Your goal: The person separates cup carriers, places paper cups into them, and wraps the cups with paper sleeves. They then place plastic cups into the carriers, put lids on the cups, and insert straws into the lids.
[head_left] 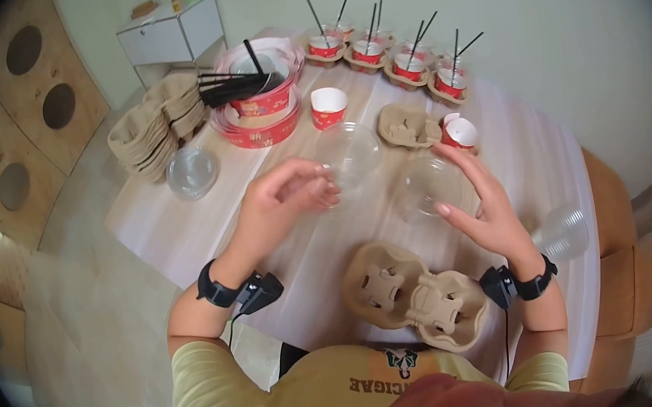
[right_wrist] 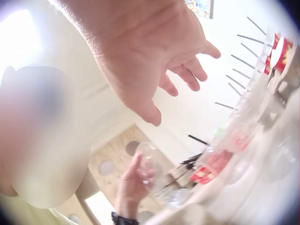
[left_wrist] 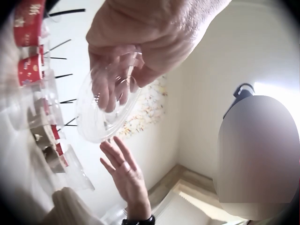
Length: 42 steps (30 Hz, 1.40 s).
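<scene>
My left hand [head_left: 284, 197] pinches a clear, round plastic lid [left_wrist: 89, 115] at its edge, raised above the table. Through the clear plastic, the left wrist view shows the curled fingers. My right hand [head_left: 496, 210] is spread with thumb and fingers apart, and nothing is between them in the right wrist view [right_wrist: 154, 56]. Beside it, in the head view, another clear round plastic piece [head_left: 423, 191] overlaps the fingertips. Just beyond stand a red and white paper cup [head_left: 461, 133] and a brown pulp cup carrier [head_left: 406, 125].
Near my body lies a two-hole pulp carrier [head_left: 386, 286]. Cups with black straws [head_left: 409, 66] line the back. Stacked carriers [head_left: 143, 141], clear lids [head_left: 192, 173] and red tubs [head_left: 259, 134] fill the left. A single paper cup [head_left: 328, 108] stands mid-table; clear stacked plastic [head_left: 565, 234] lies right.
</scene>
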### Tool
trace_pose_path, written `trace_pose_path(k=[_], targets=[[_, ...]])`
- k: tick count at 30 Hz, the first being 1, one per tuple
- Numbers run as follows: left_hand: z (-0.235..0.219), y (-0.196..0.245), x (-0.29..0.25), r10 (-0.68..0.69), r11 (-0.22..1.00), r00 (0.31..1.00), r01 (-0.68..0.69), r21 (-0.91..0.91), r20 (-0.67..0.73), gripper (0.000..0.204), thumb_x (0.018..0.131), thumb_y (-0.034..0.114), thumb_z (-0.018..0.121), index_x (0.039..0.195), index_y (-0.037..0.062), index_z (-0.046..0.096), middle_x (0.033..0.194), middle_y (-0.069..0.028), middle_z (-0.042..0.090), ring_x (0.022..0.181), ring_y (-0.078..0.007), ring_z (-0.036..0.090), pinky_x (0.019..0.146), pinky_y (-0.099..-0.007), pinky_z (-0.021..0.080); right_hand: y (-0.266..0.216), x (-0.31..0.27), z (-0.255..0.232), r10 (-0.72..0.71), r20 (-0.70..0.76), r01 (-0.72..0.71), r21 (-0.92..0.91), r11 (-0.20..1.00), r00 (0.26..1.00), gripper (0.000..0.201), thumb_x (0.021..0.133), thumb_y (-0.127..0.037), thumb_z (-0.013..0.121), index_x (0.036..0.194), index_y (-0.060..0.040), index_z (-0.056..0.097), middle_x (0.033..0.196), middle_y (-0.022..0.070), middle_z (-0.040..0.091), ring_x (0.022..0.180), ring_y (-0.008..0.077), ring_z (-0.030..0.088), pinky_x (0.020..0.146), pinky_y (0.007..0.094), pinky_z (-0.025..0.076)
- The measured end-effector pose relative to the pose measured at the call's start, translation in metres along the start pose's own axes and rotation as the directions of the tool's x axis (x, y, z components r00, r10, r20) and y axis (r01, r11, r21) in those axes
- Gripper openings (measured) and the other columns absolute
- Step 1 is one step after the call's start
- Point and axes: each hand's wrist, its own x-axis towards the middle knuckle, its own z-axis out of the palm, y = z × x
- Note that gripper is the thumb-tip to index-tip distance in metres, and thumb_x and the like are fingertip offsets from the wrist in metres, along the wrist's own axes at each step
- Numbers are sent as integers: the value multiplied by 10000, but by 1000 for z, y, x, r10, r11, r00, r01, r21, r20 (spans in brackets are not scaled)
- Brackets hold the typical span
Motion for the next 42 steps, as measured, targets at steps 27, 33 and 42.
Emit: trace_pose_path(k=[27,33,42], targets=[[70,11,30,-165,975,962,126,180,217,187,816,70,582,994,57,524,773,-33,578,637,-81,554,530,-200,440,-5,-27,17,341,46,-134,962,239,939,279,907,-197,469,1096,6,500,993,190,608,833,248,639,666,311,545],[52,27,29,-131,952,985,92,293,115,41,869,74,498,888,39,509,614,12,542,488,-35,486,422,-173,379,-6,-29,-2,280,61,-140,952,272,958,286,921,-178,441,1139,4,475,1005,156,611,884,234,621,736,305,511],[1,22,20,-127,980,991,132,147,-40,121,875,138,505,791,51,515,562,13,523,390,-37,467,351,-159,346,4,-33,-10,317,-7,-151,868,472,948,225,887,-139,491,1037,16,556,862,121,638,779,171,626,729,276,495]])
